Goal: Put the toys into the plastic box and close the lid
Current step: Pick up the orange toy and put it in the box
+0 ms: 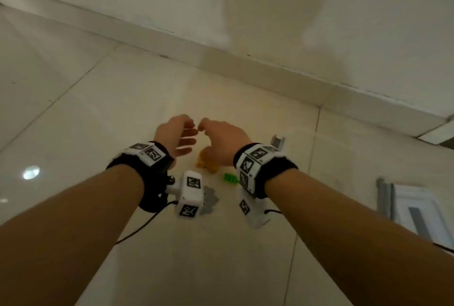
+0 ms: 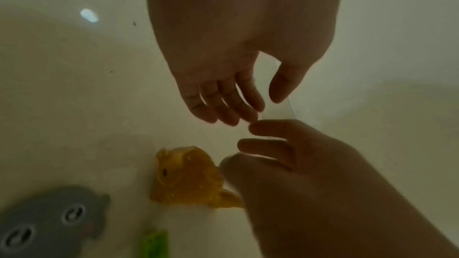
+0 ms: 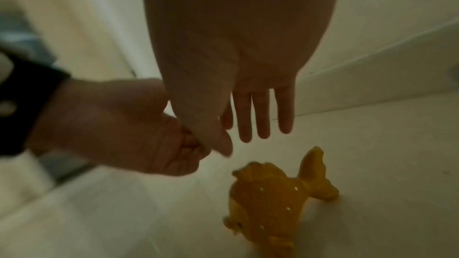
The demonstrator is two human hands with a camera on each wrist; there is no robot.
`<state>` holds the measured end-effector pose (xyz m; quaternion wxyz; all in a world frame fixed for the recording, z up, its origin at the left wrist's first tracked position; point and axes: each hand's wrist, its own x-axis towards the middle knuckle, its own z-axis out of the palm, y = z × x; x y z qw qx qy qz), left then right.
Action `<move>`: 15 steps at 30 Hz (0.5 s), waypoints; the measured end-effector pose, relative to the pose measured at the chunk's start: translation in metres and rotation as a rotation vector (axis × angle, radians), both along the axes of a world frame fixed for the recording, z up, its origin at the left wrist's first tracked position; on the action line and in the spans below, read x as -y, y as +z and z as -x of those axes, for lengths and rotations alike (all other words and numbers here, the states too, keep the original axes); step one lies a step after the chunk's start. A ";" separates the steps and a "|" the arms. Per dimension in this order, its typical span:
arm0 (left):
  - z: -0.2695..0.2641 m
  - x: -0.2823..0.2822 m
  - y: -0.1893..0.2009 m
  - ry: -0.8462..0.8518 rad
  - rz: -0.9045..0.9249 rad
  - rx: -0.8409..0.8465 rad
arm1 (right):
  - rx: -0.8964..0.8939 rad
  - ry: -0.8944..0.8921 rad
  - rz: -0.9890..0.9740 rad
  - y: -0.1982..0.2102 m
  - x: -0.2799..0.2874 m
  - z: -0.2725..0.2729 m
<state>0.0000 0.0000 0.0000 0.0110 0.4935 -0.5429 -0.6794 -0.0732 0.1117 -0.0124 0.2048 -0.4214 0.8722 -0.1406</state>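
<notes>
Both hands hover side by side above a pale tiled floor, holding nothing. My left hand (image 1: 188, 135) has relaxed, slightly bent fingers (image 2: 223, 109). My right hand (image 1: 204, 126) is close beside it, with straight fingers (image 3: 248, 125) pointing down. Below them an orange toy fish (image 1: 207, 162) (image 2: 188, 178) (image 3: 270, 203) lies on the floor, partly hidden by the right hand in the head view. A green toy block (image 1: 230, 178) (image 2: 155, 244) sits just right of it. A grey toy (image 1: 208, 201) (image 2: 49, 221) with two round eyes lies nearer me. A pale plastic box (image 1: 415, 210) stands at the right edge.
A white wall with a baseboard (image 1: 245, 67) runs across behind the toys. A small grey angular object (image 1: 277, 141) stands on the floor beyond my right wrist. Bare floor tiles (image 1: 73, 121) stretch to the left.
</notes>
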 end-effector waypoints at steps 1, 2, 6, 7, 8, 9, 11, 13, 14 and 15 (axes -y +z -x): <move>-0.001 -0.001 -0.005 -0.055 0.033 0.024 | -0.045 0.093 -0.097 -0.008 0.002 -0.004; 0.001 0.000 -0.011 -0.091 0.077 0.061 | -0.106 0.143 -0.170 -0.020 0.005 -0.005; 0.007 -0.002 -0.007 -0.111 0.171 0.121 | -0.228 0.256 -0.316 -0.038 0.005 -0.008; 0.009 -0.002 -0.005 -0.094 0.177 0.111 | -0.225 0.272 -0.341 -0.038 0.005 -0.008; 0.010 -0.003 -0.002 -0.085 0.189 0.103 | -0.222 0.281 -0.372 -0.039 0.004 -0.009; 0.012 -0.003 0.000 -0.077 0.199 0.097 | -0.234 0.284 -0.371 -0.041 0.003 -0.010; 0.013 -0.002 0.001 -0.052 0.230 0.092 | -0.239 0.281 -0.364 -0.041 0.001 -0.015; 0.013 0.003 0.002 0.015 0.296 0.067 | -0.199 0.235 -0.288 -0.032 0.001 -0.014; 0.013 0.007 0.002 0.066 0.322 0.053 | -0.166 0.179 -0.217 -0.024 0.000 -0.010; 0.014 0.012 0.002 0.116 0.330 0.044 | -0.132 0.111 -0.141 -0.011 -0.003 -0.003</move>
